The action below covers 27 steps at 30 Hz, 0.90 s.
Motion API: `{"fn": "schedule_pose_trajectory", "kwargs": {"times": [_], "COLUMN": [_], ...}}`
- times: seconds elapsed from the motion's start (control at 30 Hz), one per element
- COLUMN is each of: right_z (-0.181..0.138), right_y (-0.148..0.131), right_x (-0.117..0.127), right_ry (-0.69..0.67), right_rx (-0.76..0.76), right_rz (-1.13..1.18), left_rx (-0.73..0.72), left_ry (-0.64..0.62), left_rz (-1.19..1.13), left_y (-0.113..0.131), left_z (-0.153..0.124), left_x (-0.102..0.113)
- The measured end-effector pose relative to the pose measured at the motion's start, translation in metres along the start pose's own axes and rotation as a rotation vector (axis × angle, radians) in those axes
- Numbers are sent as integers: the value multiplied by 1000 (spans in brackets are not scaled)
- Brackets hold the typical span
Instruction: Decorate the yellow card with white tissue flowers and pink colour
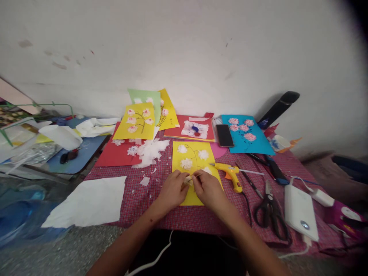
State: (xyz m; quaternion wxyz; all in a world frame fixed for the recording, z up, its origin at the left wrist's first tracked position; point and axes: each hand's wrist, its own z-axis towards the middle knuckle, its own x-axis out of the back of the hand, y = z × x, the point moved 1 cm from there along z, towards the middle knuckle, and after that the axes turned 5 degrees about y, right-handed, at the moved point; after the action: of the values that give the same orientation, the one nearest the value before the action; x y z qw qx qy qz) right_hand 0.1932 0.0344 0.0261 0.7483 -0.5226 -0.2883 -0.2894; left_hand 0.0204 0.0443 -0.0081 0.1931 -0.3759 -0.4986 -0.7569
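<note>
Over a yellow sheet (191, 199) my left hand (174, 188) is closed, pinching a small crumpled piece of white paper (188, 180). My right hand (211, 189) meets it fingertip to fingertip, closed on the same piece from the other side. The fingers hide much of the paper. Above my hands, the sheet carries white paper flowers (186, 164) along a drawn stem. A yellow glue gun (232, 174) lies just right of the sheet, a clear glue stick (251, 172) projecting from its back.
Black scissors (268, 211), a white power bank (300, 211) and a phone (224, 135) lie rightward. Behind are finished flower cards, including a blue card (244, 143) and a yellow card (122, 130). Torn white paper (152, 151) and a large white sheet (92, 203) lie left.
</note>
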Motion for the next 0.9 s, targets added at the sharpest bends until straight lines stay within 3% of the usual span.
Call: {"fn": "schedule_pose_trajectory", "kwargs": {"times": [0.43,0.63,0.77,0.9], "right_z": [-15,-39,-68,-96], "right_y": [3,10,20,33], "right_x": [11,22,26,21], "right_ry": [126,167,120,77], "right_rx": [-58,-99,43,198], "right_rz": [167,237,204,19], "left_rx": [11,23,32,7], "left_ry": [37,50,70,75], "left_rz": [-19,0,90,172], "left_y": [-2,-1,1,4], "left_z": [-2,-2,0,3], "left_x": [-2,-1,-3,-7]}}
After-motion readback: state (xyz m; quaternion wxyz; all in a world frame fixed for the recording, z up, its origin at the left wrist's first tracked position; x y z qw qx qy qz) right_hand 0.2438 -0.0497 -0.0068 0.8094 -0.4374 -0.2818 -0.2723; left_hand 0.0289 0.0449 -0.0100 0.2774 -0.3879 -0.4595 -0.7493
